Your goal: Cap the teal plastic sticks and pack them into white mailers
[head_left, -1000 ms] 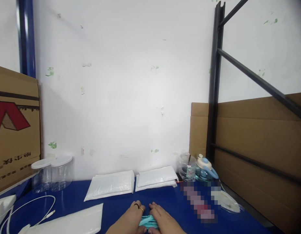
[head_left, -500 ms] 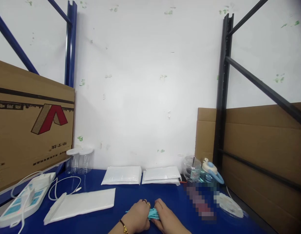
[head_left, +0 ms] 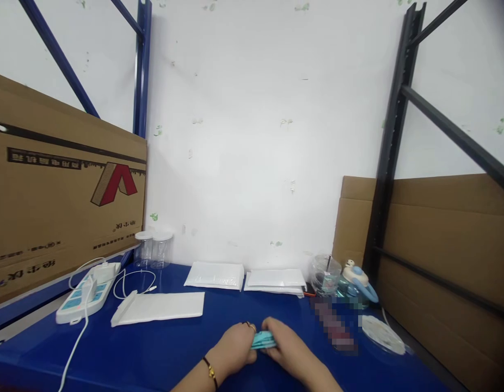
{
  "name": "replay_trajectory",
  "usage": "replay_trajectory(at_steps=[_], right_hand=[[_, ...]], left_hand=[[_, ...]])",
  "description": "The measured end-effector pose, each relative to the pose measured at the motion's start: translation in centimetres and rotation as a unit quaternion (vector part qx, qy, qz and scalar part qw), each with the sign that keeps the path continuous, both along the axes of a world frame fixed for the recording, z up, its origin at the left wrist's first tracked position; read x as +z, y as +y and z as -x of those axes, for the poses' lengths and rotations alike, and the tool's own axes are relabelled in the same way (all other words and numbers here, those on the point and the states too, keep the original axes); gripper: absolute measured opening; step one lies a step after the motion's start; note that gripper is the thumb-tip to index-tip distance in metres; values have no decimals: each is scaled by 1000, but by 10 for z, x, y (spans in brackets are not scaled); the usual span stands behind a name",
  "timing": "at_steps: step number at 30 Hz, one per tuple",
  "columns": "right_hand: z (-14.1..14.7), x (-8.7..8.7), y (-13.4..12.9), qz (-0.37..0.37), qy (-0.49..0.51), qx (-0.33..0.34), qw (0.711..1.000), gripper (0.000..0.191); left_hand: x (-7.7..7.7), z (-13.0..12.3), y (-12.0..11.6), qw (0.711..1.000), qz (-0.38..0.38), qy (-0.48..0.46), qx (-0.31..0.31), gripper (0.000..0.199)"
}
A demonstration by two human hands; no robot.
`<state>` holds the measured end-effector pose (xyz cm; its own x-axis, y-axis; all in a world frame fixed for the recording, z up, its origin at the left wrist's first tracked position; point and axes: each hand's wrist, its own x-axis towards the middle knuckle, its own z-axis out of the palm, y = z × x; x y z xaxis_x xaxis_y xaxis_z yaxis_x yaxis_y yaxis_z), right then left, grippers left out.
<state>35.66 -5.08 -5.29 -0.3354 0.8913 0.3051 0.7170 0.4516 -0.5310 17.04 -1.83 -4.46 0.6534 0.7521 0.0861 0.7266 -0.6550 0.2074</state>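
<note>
Two hands, the left (head_left: 238, 345) and the right (head_left: 285, 347), pinch a folded teal bundle (head_left: 263, 340) between them at the near middle of the blue counter (head_left: 154, 354); a white envelope (head_left: 160, 308) lies to their left; two clear jars (head_left: 161, 251) stand farther back, before a cardboard box (head_left: 64, 201).

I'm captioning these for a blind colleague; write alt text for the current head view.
The left hand and right hand hold a folded turquoise item between them over a blue table. White padded envelopes and a power strip lie around.
</note>
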Motion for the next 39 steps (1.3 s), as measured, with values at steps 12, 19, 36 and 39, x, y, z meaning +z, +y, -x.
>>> replay_trajectory(at_steps=[12, 19, 36, 39], right_hand=[[42, 34, -9, 140, 381, 98, 909, 34], [23, 28, -5, 33, 561, -37, 826, 26], [6, 36, -7, 11, 536, -116, 836, 33], [2, 26, -6, 11, 537, -130, 833, 30]], left_hand=[[-1, -27, -23, 895, 221, -373, -104, 45], [9, 88, 9, 931, -2, -305, 199, 45], [1, 149, -2, 963, 46, -143, 223, 41], [4, 151, -12, 968, 65, -159, 184, 41]])
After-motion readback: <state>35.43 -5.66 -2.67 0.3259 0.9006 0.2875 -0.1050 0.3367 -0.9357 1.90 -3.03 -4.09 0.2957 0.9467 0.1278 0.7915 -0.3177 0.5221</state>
